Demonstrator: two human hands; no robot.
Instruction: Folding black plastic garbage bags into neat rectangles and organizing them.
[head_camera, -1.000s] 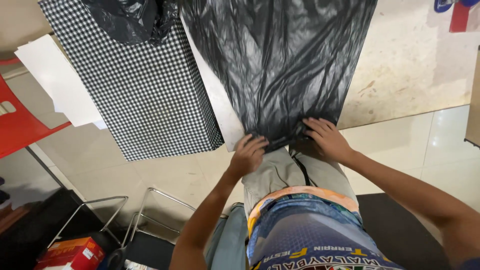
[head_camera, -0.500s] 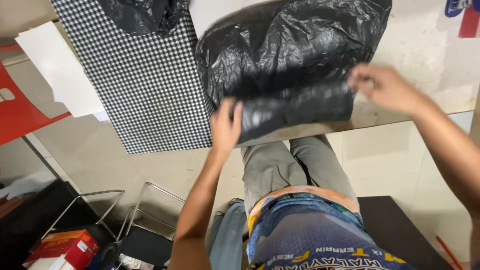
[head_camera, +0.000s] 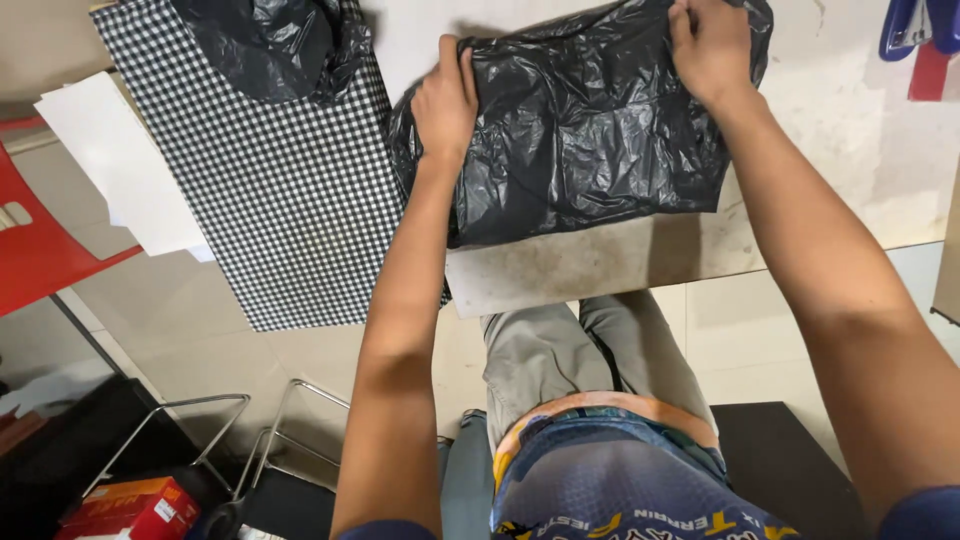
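Observation:
A black plastic bag (head_camera: 590, 140) lies folded over on a pale worn tabletop (head_camera: 600, 265). My left hand (head_camera: 447, 95) grips its upper left edge and presses it down. My right hand (head_camera: 712, 45) pinches the bag's upper right edge near the top of the view. Both forearms reach forward across the table's front edge. A second crumpled black bag (head_camera: 270, 45) rests to the left on a black-and-white checked cloth (head_camera: 270, 200).
White paper sheets (head_camera: 125, 165) stick out from under the checked cloth at the left. A red chair (head_camera: 40, 250) stands at the far left, metal chair legs (head_camera: 220, 440) and a red box (head_camera: 130, 505) below. A blue and red object (head_camera: 920, 35) sits top right.
The bag hung over the table's front edge a second ago. Both hands lifted its lower end and folded it up and away across the tabletop, moving from near my lap to the far side.

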